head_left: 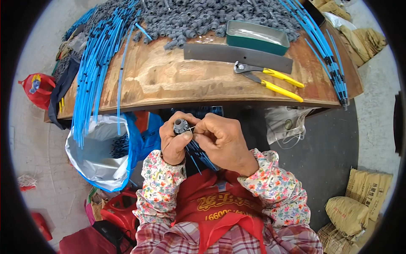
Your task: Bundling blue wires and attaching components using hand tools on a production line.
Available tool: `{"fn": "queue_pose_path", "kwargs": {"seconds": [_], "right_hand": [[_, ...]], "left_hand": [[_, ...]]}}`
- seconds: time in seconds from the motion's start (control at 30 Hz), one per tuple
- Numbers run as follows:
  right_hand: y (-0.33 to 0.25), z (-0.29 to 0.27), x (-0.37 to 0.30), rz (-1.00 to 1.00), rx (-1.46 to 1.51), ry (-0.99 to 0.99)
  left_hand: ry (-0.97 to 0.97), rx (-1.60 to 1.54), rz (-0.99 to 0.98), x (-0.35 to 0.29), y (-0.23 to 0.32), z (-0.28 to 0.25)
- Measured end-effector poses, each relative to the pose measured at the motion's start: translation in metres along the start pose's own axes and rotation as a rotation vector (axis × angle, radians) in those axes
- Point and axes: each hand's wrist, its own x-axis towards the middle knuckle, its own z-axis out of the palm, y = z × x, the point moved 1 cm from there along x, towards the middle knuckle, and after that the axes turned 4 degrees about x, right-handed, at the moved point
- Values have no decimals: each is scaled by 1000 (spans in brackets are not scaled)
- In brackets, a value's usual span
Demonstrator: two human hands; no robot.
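**Grey fitting pinched over your lap, tube end at its side**

Your left hand [175, 142] wraps the small grey fitting [181, 125], fingers closed round its lower body with the open mouth showing at 12 o'clock. Your right hand [222, 139] sits at 3 o'clock of it, fingers pinched shut on a thin tube end that touches the fitting's side. The blue tubes [198, 154] trail down toward 6 o'clock between your wrists.

The fitting looks like hard, light plastic (unlikely to crush), so hold it by the barrel. The tubes seem slender and springy; grip near the tip or they will likely flex away.

On the counter [169, 80] at 12 o'clock lie yellow-handled pliers [270, 78], a green tin [256, 37] and more grey fittings [190, 19].
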Motion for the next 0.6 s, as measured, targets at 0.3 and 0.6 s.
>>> {"fn": "queue_pose_path", "kwargs": {"seconds": [0.3, 0.6], "right_hand": [[-8, -53, 10, -320, -510, 51], [-18, -132, 20, -252, -1137, 35]], "left_hand": [[43, -178, 44, 20, -8, 7], [-86, -296, 1, 25, -10, -1]]}}
